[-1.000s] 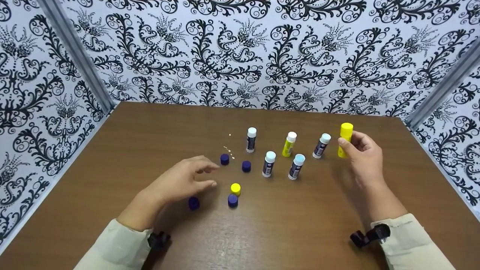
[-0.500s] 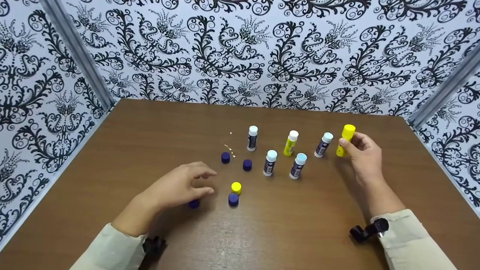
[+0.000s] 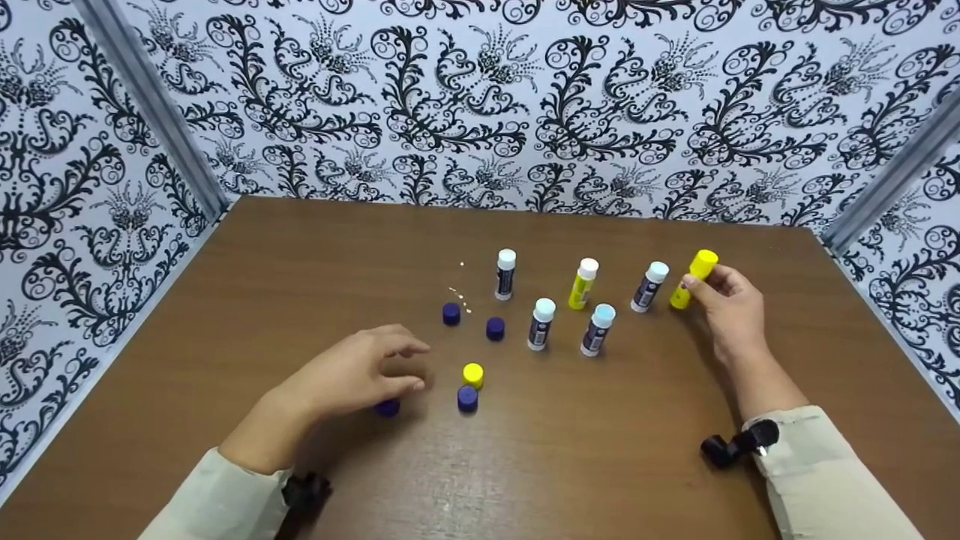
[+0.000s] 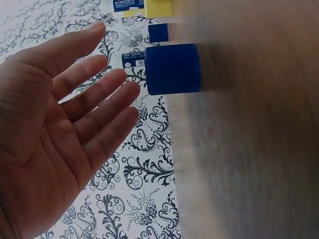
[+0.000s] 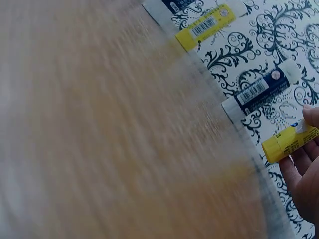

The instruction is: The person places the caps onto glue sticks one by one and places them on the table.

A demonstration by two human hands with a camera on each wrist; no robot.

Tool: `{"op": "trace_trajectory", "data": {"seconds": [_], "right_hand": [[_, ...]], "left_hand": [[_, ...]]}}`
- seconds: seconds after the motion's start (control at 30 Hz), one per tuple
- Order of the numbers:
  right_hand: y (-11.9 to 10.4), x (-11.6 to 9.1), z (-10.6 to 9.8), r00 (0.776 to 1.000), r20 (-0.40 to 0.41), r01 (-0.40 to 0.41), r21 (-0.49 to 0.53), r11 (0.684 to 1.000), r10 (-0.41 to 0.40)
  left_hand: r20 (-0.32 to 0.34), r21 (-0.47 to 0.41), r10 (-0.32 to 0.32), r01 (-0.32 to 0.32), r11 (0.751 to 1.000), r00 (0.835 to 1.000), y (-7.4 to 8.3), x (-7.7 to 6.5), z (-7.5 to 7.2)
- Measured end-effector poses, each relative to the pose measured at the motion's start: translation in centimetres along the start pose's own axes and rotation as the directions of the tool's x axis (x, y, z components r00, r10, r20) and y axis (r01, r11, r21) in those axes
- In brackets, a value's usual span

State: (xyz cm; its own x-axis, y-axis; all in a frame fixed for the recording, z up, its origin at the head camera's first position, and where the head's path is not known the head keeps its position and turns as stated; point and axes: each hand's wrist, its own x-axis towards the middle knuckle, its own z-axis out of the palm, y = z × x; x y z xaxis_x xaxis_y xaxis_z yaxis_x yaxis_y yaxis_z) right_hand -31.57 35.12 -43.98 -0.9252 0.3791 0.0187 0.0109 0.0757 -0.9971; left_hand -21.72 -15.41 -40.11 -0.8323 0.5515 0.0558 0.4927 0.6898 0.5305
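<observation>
My right hand point(image 3: 731, 311) pinches a yellow glue stick point(image 3: 694, 279) that has its yellow cap on; it leans to the right at the table's right side. In the right wrist view the glue stick's lower end point(image 5: 279, 148) points down toward the table. My left hand point(image 3: 360, 371) hovers over the table with relaxed fingers and holds nothing. Partly under it lies a dark blue cap point(image 3: 388, 407), which looks large in front of the palm in the left wrist view point(image 4: 173, 68). Right of that hand sit a yellow cap point(image 3: 472, 375) and another blue cap point(image 3: 467, 399).
Uncapped glue sticks stand upright mid-table: a yellow one point(image 3: 583, 285) and several dark blue ones, the nearest to my right hand being a blue stick point(image 3: 649, 288). Two more blue caps point(image 3: 451, 314) sit left of them, by white crumbs point(image 3: 460, 295). Patterned walls point(image 3: 480, 97) enclose the table.
The yellow glue stick in my right hand has tilted from nearly upright to leaning right. My left hand has drawn back slightly to the left and down.
</observation>
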Motion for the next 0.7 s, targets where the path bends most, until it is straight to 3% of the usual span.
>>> {"op": "trace_trajectory", "data": {"seconds": [0.47,0.7], "right_hand": [[0.45,0.33,-0.11,0.998,0.058,-0.039,0.02,0.999,0.038],[0.66,0.54,-0.29,0.996,0.076,-0.056,0.001,0.998,0.055]], "left_hand": [[0.072,0.006,-0.034,0.034,0.999,0.997,0.01,-0.19,-0.27],[0.145,-0.013,-0.076,0.079,0.997,0.986,-0.21,-0.39,-0.35]]}}
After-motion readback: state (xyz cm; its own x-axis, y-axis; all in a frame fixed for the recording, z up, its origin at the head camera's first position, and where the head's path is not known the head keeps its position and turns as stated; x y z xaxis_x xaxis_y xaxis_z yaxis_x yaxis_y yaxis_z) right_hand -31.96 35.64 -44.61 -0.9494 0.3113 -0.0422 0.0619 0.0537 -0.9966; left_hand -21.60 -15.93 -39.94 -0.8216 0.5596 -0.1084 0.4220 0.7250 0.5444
